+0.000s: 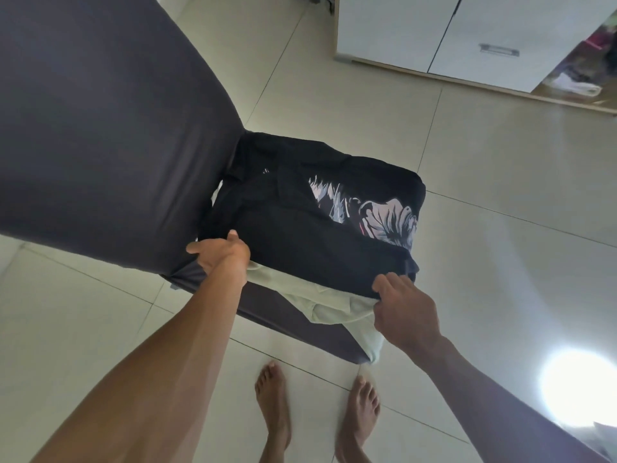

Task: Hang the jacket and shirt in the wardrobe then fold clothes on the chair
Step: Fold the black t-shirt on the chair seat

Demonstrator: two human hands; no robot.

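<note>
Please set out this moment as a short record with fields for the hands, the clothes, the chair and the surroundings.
left hand: grips the near left edge of the black garment
right hand: pinches the garment's near right edge
black garment: lies on the chair seat, white printed graphic facing up
pale garment: under the black one, hanging over the seat's front edge
chair: dark grey fabric cover, backrest at left
surroundings: tiled floor, white wardrobe doors closed, bare feet near the chair
</note>
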